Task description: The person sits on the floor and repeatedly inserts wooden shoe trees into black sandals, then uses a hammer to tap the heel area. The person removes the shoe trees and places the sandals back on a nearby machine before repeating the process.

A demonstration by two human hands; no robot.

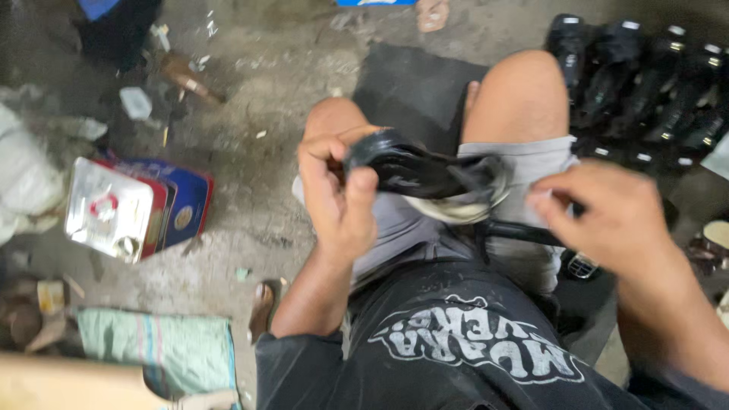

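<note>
Nearest – my black T-shirt [448,349], white print on chest, bottom centre of view.

L hand [338,193]: fingers curled tight round the toe end of a black shoe upper [414,171], thumb on top, pinching it. Upper sits above my lap, betw. both knees, stretched out toward the R. Pale lining or sole edge [456,209] shows under its R end.

R hand [615,216]: fingers bent, tips near the R end of the upper; grip blurred – can't tell if it holds anything. Thin black rod or strap [524,231] runs under that hand across my R thigh.

Grey shorts [524,163], both knees bare, pointing away from me.

Floor, L side, near me: green striped cloth [163,345] at lower L; brown sandal [262,311] just beside my L elbow. Pale board [68,383] at bottom L corner.

Floor, mid L: shiny metal tin [110,209] lying on a red-and-blue box [186,197] – touching, tin overlaps box.

Floor, ahead: dark mat [414,87] under and beyond my knees. Concrete floor [258,114], dusty, w/ scraps & a small pale block [135,102] toward upper L.

Far R: row of finished black shoes [653,83], glossy, packed side by side along upper R corner.

Far top edge: someone's bare foot [433,14], well apart from me.
</note>
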